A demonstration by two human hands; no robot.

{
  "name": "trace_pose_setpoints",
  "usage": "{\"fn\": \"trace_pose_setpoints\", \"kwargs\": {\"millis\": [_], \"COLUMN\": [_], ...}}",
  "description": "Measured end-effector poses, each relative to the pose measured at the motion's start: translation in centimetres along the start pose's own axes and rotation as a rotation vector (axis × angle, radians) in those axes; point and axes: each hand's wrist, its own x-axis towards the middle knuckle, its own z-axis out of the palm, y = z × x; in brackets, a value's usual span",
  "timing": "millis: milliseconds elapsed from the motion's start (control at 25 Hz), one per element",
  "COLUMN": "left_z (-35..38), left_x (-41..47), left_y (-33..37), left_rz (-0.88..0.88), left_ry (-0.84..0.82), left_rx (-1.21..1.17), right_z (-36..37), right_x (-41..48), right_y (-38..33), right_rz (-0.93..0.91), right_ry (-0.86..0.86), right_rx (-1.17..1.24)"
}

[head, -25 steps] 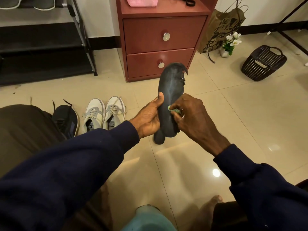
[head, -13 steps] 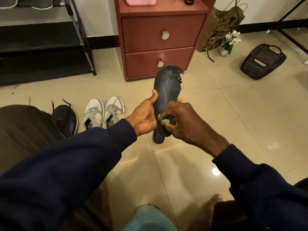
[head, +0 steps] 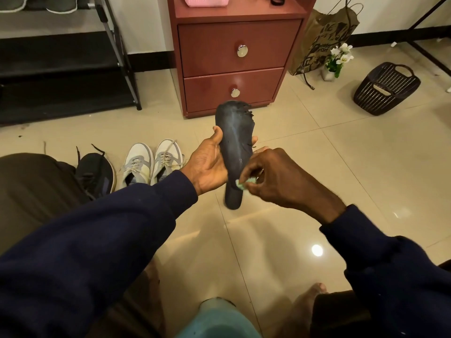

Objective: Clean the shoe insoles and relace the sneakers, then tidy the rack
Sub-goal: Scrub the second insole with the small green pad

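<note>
A dark insole (head: 235, 142) is held upright over the tiled floor (head: 341, 167), gripped mid-length by the left hand (head: 207, 164), apparently to steady it while a small green cloth (head: 241, 185), pinched in the right hand (head: 275, 179), is pressed near its heel.

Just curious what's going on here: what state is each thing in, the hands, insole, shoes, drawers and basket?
Insole: held in the air, toe edge frayed.
Left hand: grips the insole's middle.
Right hand: pinches a green cloth against the insole.
White sneakers: laced, side by side.
Black sneaker: laces loose.
Drawers: both shut.
Basket: seems tipped on its side.
</note>
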Motion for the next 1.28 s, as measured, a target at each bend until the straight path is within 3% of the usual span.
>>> {"fn": "trace_pose_setpoints", "kwargs": {"millis": [160, 240, 440, 480, 600, 680, 880, 1080, 1280], "left_z": [0.3, 0.4, 0.1, 0.1, 0.7, 0.9, 0.3, 1.0, 0.1], "left_x": [0.0, -0.2, -0.1, -0.2, -0.2, -0.3, -0.1, -0.3, 0.1], "left_y": [0.1, -0.1, -0.3, -0.4, -1.3, -1.7, -2.0, -2.9, -2.8], "left_rz": [-0.008, -0.025, -0.015, -0.022, -0.068, -0.085, -0.075, -0.132, -0.081], "left_ry": [-0.009, 0.003, 0.017, 0.003, -0.039, -0.034, 0.03, -0.041, 0.091], "left_rx": [0.037, 0.054, 0.038, 0.052, 0.097, 0.124, 0.165, 0.163, 0.293], "right_z": [0.3, 0.9, 0.1, -0.1, -0.4, 0.2, 0.0, -0.7, 0.2], "right_x": [0.6, 0.7, 0.1, 0.2, 0.9, 1.1, 0.3, 1.3, 0.4], "right_y": [0.7, 0.3, -0.1, 0.3, 1.2, 0.9, 0.4, 1.5, 0.3], "right_rz": [-0.04, -0.089, -0.044, -0.021, 0.007, -0.011, -0.016, 0.057, 0.037], "right_ry": [0.332, 0.37, 0.011, 0.039, 0.336, 0.429, 0.109, 0.458, 0.102], "right_rx": [-0.128, -0.124, -0.002, -0.037, -0.185, -0.165, -0.026, -0.2, -0.006]}}
